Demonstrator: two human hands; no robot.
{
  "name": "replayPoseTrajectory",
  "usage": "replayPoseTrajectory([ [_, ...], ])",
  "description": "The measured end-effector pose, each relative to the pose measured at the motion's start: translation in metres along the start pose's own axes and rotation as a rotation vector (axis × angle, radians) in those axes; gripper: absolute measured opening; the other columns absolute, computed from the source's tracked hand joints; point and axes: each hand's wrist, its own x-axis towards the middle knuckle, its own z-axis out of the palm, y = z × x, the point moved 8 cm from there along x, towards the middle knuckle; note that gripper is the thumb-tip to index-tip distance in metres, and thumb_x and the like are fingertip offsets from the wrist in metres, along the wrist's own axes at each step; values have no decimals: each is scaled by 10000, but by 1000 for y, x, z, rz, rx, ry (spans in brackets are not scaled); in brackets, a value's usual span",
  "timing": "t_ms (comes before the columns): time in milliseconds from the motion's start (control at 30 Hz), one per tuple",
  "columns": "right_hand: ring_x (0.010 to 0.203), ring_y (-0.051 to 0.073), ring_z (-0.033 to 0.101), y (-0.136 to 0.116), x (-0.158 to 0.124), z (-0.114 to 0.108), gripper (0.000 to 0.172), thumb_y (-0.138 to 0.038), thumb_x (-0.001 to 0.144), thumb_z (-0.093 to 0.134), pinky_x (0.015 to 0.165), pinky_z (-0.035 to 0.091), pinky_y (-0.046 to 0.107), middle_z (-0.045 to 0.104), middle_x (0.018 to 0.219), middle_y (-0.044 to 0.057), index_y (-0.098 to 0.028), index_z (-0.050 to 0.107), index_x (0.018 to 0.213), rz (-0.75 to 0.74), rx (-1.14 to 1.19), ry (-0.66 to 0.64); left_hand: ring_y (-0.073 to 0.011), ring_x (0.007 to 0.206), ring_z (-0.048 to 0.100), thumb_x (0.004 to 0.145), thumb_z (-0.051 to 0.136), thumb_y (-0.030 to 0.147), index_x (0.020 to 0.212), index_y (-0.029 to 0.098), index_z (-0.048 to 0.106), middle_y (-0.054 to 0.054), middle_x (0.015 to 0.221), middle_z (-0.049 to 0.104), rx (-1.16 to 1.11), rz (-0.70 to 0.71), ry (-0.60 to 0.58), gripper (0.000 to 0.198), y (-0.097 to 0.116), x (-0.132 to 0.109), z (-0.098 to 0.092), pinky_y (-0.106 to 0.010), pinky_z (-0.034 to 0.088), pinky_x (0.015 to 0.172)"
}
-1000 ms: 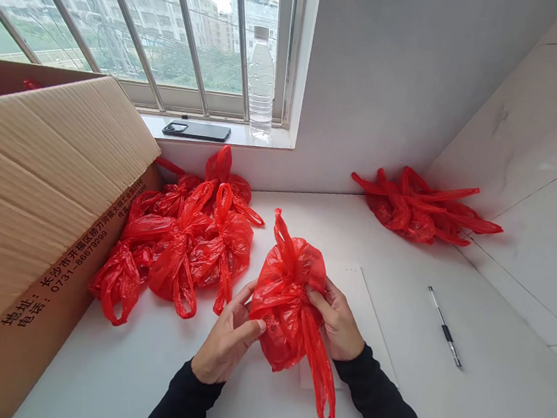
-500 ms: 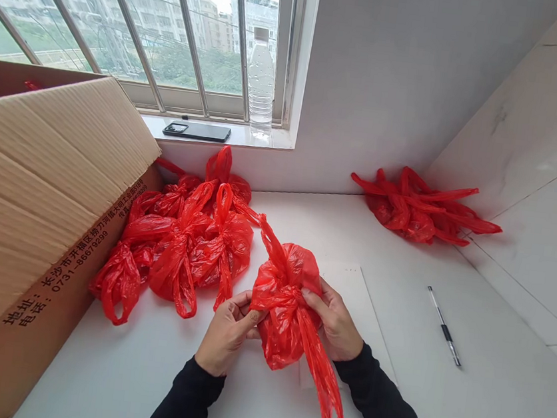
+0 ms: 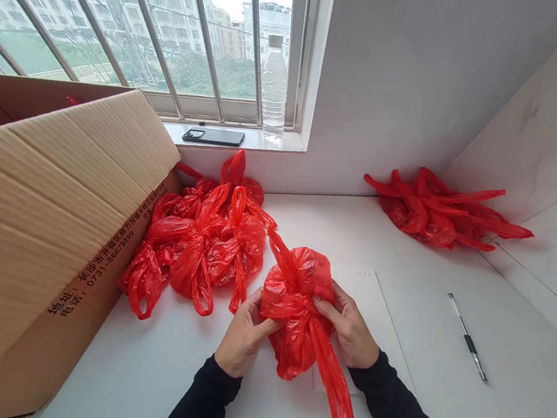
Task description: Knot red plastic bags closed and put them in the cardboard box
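Between my hands is a red plastic bag, knotted in the middle, with one handle loop hanging toward me and the other pointing up and left. My left hand grips its left side, thumb in front. On the other side my right hand holds the bag with the thumb pressed near the knot. Fingertips behind the bag are hidden, and so are its contents. Several other knotted red bags lie in a heap to the left, close to the held one.
An open cardboard box stands at the left, some red plastic inside. More red bags lie by the right wall. A white sheet lies under my right arm; a pen is further right. The sill holds a phone and a bottle.
The whole view has shifted, so the scene sits further right. Both hands keep hold of the same bag, and my left thumb has moved slightly further over its front.
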Motion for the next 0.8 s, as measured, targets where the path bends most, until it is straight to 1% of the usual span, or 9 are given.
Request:
replayPoseTrajectory([
  [133, 894, 205, 619, 1, -2, 4, 217, -327, 881, 648, 839, 491, 349, 669, 975, 34, -250, 646, 1084, 15, -5, -13, -290, 1129, 616, 743, 782, 260, 1160, 210, 644, -89, 1173, 690, -15, -36, 10, 442, -3, -1, -1, -370, 464, 978],
  [267, 816, 190, 608, -5, -2, 4, 157, -318, 885, 638, 778, 493, 327, 654, 904, 19, -256, 651, 1029, 27, 31, 2, -319, 1199, 579, 745, 778, 266, 1286, 217, 576, -115, 1267, 645, -61, -59, -83, 580, 4, -4, 13, -405, 444, 1017],
  [367, 780, 184, 598, -10, -2, 4, 120, -331, 891, 627, 752, 488, 316, 653, 885, 13, -253, 650, 979, 35, 36, 6, -342, 1184, 594, 768, 753, 331, 1332, 217, 554, -134, 1251, 654, -129, -85, -118, 608, 10, -8, 22, -434, 476, 980],
  [433, 746, 177, 588, -10, -2, 5, 122, -344, 887, 633, 727, 480, 308, 647, 858, 10, -244, 646, 955, 40, 21, 2, -342, 1141, 625, 805, 711, 387, 1271, 201, 610, -135, 1181, 692, -179, -104, -62, 512, 10, -9, 22, -432, 503, 941],
  [500, 709, 169, 579, -8, -2, 7, 133, -359, 883, 640, 694, 470, 302, 638, 832, 6, -237, 637, 938, 49, 22, -24, -330, 1082, 657, 830, 682, 412, 1143, 174, 684, -130, 1082, 731, -196, -128, 16, 393, 8, -9, 17, -418, 517, 917],
  [567, 705, 168, 579, -4, -3, 11, 150, -369, 885, 640, 685, 464, 304, 640, 839, 9, -235, 629, 949, 54, 32, -62, -314, 1027, 679, 812, 711, 378, 1007, 157, 718, -120, 999, 752, -179, -143, 71, 295, 4, -8, 13, -402, 522, 905],
  [633, 720, 171, 582, -2, -3, 13, 165, -378, 890, 634, 698, 466, 310, 642, 855, 13, -231, 623, 966, 51, 25, -86, -297, 1007, 685, 761, 766, 302, 937, 160, 711, -101, 969, 757, -163, -138, 116, 232, 2, -7, 8, -385, 522, 903],
  [700, 740, 174, 581, -1, -3, 12, 186, -396, 898, 620, 715, 470, 313, 637, 866, 17, -223, 621, 967, 38, -16, -85, -284, 1011, 682, 725, 786, 237, 945, 173, 695, -82, 982, 754, -162, -111, 161, 246, 2, -6, 3, -376, 520, 907],
  [800, 771, 181, 583, -3, -2, 10, 212, -421, 894, 619, 737, 479, 316, 632, 878, 20, -216, 616, 949, 14, -116, -67, -279, 1039, 671, 710, 784, 200, 1085, 202, 662, -72, 1058, 736, -176, -52, 172, 395, 6, -5, 1, -383, 513, 926],
])
